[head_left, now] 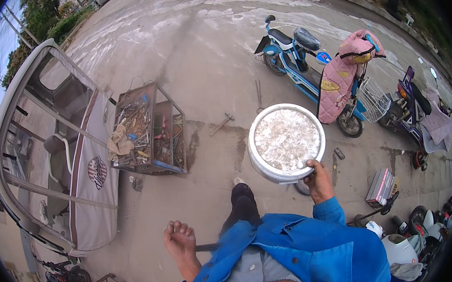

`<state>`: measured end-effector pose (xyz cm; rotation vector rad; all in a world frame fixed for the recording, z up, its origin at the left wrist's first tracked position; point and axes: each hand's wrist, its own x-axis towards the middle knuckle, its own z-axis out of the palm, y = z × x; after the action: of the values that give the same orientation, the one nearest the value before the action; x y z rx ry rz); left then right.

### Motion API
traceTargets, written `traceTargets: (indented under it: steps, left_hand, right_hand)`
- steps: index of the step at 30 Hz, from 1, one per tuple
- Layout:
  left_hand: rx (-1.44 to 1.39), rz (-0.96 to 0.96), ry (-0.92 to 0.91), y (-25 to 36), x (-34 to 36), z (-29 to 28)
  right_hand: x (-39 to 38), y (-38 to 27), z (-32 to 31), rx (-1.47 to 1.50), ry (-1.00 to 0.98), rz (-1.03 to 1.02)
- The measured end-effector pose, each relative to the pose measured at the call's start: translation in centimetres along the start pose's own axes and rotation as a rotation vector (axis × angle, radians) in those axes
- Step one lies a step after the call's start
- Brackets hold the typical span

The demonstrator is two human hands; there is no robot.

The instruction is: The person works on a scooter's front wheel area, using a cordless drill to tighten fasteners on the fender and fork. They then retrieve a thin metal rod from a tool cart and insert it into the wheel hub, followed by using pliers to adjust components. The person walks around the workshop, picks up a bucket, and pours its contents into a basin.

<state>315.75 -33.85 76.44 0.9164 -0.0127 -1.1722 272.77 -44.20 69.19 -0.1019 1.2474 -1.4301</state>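
My right hand (319, 182) is closed on the near right rim of a round silver metal pot (254, 157), thumb over the edge. Whitish, glinting contents (286, 138) fill the pot; whether they are water or something solid I cannot tell. The pot is in front of me, slightly tilted, above the concrete ground. My left hand (180, 239) hangs low at my left side with nothing in it, its fingers loosely bent and apart. One of my dark shoes (242, 192) shows just left of the pot.
A metal tool cart (146, 128) full of loose tools stands left, beside a small covered vehicle (86, 166). Ahead lie a hammer (223, 123) and tongs (258, 94). A blue scooter (297, 61) with a pink quilted cover stands far right; a box (380, 187) sits right.
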Motion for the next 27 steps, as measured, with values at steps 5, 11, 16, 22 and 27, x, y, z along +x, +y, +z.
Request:
traceTargets:
  steps: [5, 11, 16, 22, 27]
  left_hand:
    - [-0.017, -0.110, -0.077, -2.3, 17.3, 11.2]
    - [0.142, -0.183, -0.324, -5.9, 32.1, 32.6]
    - [0.246, -0.210, -0.390, -11.5, 43.8, 46.3]
    - [0.093, -0.136, -0.332, -17.6, 58.3, 55.0]
    - [0.031, -0.057, -0.175, -20.1, 65.9, 62.0]
  right_hand:
    - [11.9, -2.2, 10.0, 0.071, -0.048, 0.050]
    - [24.9, -7.4, 15.5, 0.113, 0.040, 0.047]
    - [39.0, -11.6, 18.8, 0.100, 0.076, 0.019]
    - [59.8, -16.1, 26.5, -0.071, 0.189, -0.003]
    - [72.7, -24.9, 38.3, -0.200, 0.017, -0.005]
